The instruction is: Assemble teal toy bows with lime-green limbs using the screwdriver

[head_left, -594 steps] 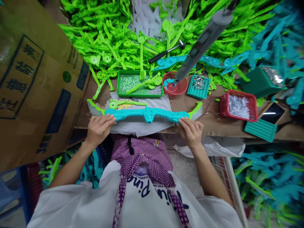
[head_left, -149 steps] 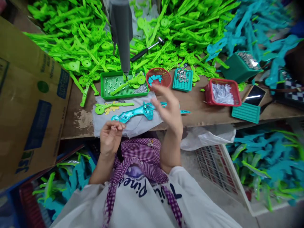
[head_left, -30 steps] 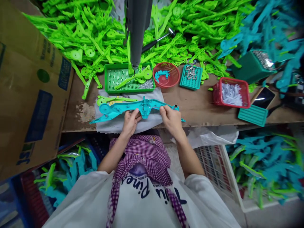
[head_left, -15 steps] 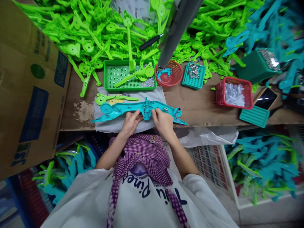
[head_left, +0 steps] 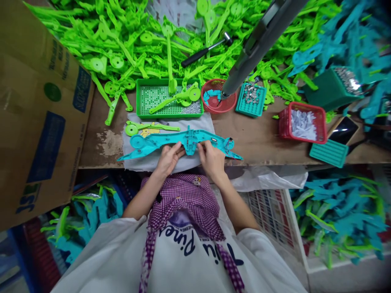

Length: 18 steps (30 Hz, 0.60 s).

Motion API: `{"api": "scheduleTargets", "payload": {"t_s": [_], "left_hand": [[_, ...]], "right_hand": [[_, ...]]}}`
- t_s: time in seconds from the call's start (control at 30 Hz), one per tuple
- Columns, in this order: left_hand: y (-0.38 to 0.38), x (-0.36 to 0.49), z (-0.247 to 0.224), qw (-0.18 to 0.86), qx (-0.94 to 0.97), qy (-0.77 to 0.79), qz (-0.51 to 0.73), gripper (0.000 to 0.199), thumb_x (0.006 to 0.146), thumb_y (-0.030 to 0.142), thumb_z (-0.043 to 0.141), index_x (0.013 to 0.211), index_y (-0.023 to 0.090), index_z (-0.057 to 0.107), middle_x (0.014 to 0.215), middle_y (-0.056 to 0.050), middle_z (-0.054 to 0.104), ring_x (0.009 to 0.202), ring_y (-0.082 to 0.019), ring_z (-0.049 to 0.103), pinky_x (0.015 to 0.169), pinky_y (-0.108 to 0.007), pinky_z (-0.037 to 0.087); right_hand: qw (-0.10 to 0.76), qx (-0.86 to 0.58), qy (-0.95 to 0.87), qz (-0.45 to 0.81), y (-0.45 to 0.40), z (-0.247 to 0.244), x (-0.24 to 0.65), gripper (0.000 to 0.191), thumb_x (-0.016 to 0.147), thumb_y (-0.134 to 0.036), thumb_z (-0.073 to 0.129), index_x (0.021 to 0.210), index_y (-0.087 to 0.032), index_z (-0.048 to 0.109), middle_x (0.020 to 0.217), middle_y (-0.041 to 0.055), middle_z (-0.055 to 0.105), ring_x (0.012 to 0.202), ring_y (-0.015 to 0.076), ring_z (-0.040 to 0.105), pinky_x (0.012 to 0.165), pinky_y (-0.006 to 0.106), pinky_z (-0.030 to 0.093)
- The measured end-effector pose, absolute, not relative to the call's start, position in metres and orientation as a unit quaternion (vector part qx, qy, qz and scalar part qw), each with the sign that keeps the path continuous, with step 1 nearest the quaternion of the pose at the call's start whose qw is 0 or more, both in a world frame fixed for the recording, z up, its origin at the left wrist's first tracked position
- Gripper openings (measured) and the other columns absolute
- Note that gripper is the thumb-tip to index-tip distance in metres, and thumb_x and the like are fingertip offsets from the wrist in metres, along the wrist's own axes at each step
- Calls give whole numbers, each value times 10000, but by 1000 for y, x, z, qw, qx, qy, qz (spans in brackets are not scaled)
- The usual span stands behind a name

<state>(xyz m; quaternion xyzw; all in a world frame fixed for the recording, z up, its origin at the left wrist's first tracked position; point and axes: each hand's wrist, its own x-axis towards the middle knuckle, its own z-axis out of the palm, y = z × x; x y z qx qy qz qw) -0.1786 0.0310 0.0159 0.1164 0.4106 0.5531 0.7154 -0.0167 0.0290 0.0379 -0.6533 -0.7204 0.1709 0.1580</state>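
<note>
In the head view, taking the teal part's middle as my clock centre, the long teal part [head_left: 161, 139] lies crosswise before me, hollow side up, over the grey cloth [head_left: 134, 162], its ends reaching toward 8 and 4 o'clock. My left hand [head_left: 169, 159] is at 7 o'clock, fingertips against the near edge beside the ribbed centre; I cannot tell whether they clamp it. My right hand [head_left: 213, 159] is at 4 o'clock, thumb and finger drawn together by that centre; what they pinch, if anything, is too small to tell. I judge the shell light, stiff and rather slick, best held by the thick middle, since the tapered tips look easier to bend. The thin wiring [head_left: 228, 152] toward 4 looks fragile, so I'd avoid pulling there. At 10 o'clock lies a lime part [head_left: 132, 129]; at 11, the green tray [head_left: 137, 99].
</note>
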Motion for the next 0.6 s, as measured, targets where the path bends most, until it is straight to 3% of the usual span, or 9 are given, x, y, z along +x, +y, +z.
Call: {"api": "scheduleTargets", "payload": {"t_s": [0.17,0.37,0.6], "left_hand": [[33,-183,16,735,113,423,518,197,697,266,846,778,131,727,845,-112,774,988,-304,744,943,-458,593],[36,-187,14,745,219,411,479,247,684,334,872,818,156,764,876,-104,776,1043,-318,713,993,-487,560],[49,-195,16,751,245,416,450,313,628,315,899,827,121,754,906,-101,760,1106,-307,673,1057,-472,487]], "right_hand": [[118,-659,-718,192,32,45,-16,361,1042,-406,340,1012,-187,625,870,105,751,671,209,615,598,304,206],[49,-656,-724,207,40,59,-19,287,1032,-359,393,1042,-194,628,837,82,744,647,192,587,578,303,160],[91,-654,-733,167,46,66,-30,274,1016,-347,401,1012,-197,630,864,71,737,672,177,581,586,299,177]]}}
